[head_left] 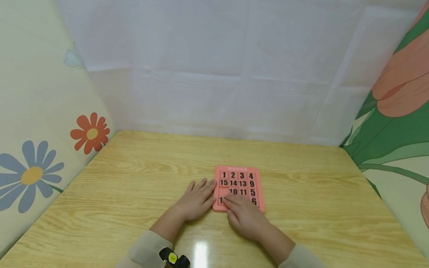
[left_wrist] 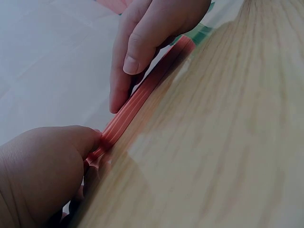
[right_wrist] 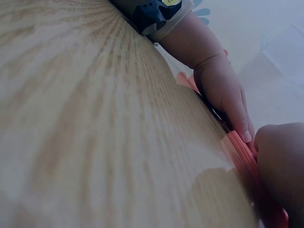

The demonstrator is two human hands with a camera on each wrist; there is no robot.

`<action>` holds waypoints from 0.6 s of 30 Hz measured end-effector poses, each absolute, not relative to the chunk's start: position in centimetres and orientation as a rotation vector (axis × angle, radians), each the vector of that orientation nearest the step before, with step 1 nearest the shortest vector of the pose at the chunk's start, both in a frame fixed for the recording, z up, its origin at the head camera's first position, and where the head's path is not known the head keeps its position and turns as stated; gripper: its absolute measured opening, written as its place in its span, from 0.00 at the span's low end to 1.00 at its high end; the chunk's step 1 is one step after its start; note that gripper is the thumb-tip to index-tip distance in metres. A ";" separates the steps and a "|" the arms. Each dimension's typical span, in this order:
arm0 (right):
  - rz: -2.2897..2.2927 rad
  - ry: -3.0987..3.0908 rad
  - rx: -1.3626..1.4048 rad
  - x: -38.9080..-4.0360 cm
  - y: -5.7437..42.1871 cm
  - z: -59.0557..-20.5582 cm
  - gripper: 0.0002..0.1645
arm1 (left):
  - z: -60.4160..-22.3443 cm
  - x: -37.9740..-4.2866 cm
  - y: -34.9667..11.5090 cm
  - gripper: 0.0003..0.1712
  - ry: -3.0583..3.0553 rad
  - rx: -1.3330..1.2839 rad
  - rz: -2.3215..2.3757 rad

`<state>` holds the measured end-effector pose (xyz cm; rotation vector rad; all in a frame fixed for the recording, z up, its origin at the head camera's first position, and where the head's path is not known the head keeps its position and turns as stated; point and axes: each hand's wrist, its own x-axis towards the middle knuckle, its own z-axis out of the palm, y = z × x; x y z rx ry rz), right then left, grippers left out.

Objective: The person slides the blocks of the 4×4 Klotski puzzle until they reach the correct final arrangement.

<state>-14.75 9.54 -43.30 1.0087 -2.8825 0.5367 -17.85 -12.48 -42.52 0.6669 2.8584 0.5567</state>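
Note:
A pink number slide puzzle [head_left: 238, 179] with black-numbered tiles lies flat on the wooden table. Its top row reads 1, 2, 3, 4, and a gap shows at the left of the third row. My left hand [head_left: 197, 201] rests beside the puzzle, fingers spread, with fingertips at its left edge. Over the bottom row, my right hand [head_left: 246, 217] has its extended fingertips on the tiles near the lower left, hiding some of them. In the left wrist view the puzzle's side [left_wrist: 142, 95] appears edge-on, below the right hand [left_wrist: 156, 33].
The wood-grain table [head_left: 134, 167] extends around the puzzle on all sides. A white cloth [head_left: 214, 74] hangs behind it, and flower-patterned panels [head_left: 40, 111] stand at the left and right. A black strap device [head_left: 174, 258] sits on the left sleeve.

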 end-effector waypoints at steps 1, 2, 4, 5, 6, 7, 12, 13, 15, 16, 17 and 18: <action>0.533 -2.876 1.013 -14.7 9.5 -43.3 0.26 | -42.5 -17.8 -12.5 0.33 2.858 0.668 0.555; 0.536 -2.876 1.012 -14.7 9.6 -43.3 0.26 | -42.5 -17.8 -12.5 0.33 2.858 0.669 0.553; 0.538 -2.870 1.013 -14.7 9.6 -43.3 0.26 | -42.5 -17.8 -12.5 0.33 2.859 0.672 0.549; 0.543 -2.868 1.011 -14.7 9.6 -43.3 0.26 | -42.5 -17.8 -12.6 0.33 2.860 0.674 0.548; 0.547 -2.865 1.008 -14.7 9.6 -43.3 0.26 | -42.5 -17.8 -12.6 0.33 2.859 0.675 0.547; 0.552 -2.863 1.004 -14.7 9.6 -43.2 0.26 | -42.5 -17.8 -12.6 0.33 2.859 0.676 0.546; 0.570 -2.856 0.974 -15.1 9.5 -43.1 0.25 | -42.5 -17.8 -12.5 0.33 2.859 0.675 0.544; 0.575 -2.855 0.968 -15.2 9.5 -43.1 0.25 | -42.5 -17.8 -12.5 0.33 2.859 0.676 0.546; 0.582 -2.860 0.952 -15.6 9.4 -43.1 0.25 | -42.5 -17.7 -12.5 0.33 2.861 0.677 0.549; 0.585 -2.864 0.941 -15.7 9.4 -43.1 0.25 | -42.5 -17.7 -12.5 0.33 2.861 0.678 0.549; 0.587 -2.869 0.929 -15.9 9.4 -43.1 0.25 | -42.5 -17.7 -12.5 0.33 2.861 0.679 0.549; 0.590 -2.870 0.919 -16.1 9.4 -43.1 0.25 | -42.5 -17.7 -12.4 0.33 2.862 0.680 0.551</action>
